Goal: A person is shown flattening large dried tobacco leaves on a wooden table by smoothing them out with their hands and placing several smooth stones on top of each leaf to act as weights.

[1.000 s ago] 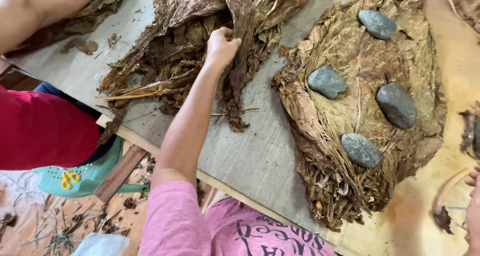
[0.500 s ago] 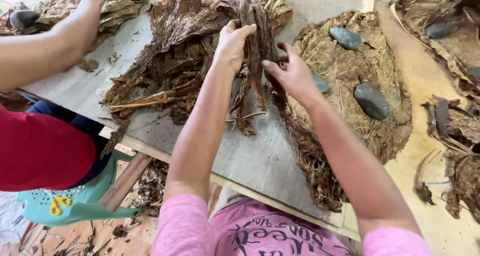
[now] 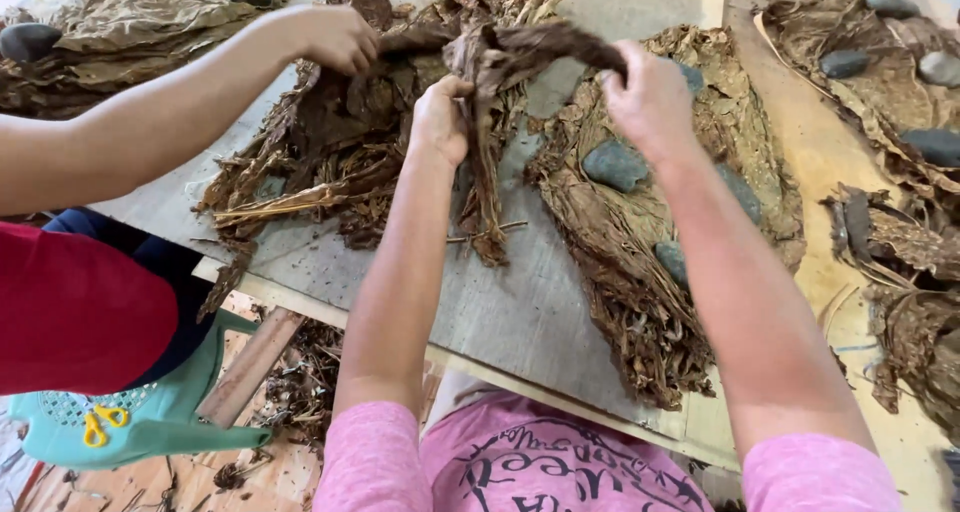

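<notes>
At nine o'clock we saw a co-worker in a red shirt [image 3: 80,312] sitting on a teal plastic stool [image 3: 130,427], with that person's hand [image 3: 335,37] reaching in from the left and closed on the edge of a loose heap of dried brown leaves [image 3: 330,162] on the grey counter [image 3: 510,302]. A pile of flattened leaves [image 3: 130,22] lay at ten o'clock with a dark stone [image 3: 28,42] on it. Near the centre, our left hand [image 3: 440,122] was curled shut around a long dark leaf [image 3: 490,122], whose lower part hung down and touched the counter. Our right hand [image 3: 650,97], at one o'clock, pinched the upper end of the same leaf between thumb and fingers, so the leaf arched between the two hands. Beneath the right hand lay a round stack of flattened leaves [image 3: 640,272], weighted with grey stones [image 3: 615,164]. At three o'clock, more leaf piles [image 3: 900,242] rested on a wooden board [image 3: 820,162], with stones [image 3: 845,64] on the farthest one.
</notes>
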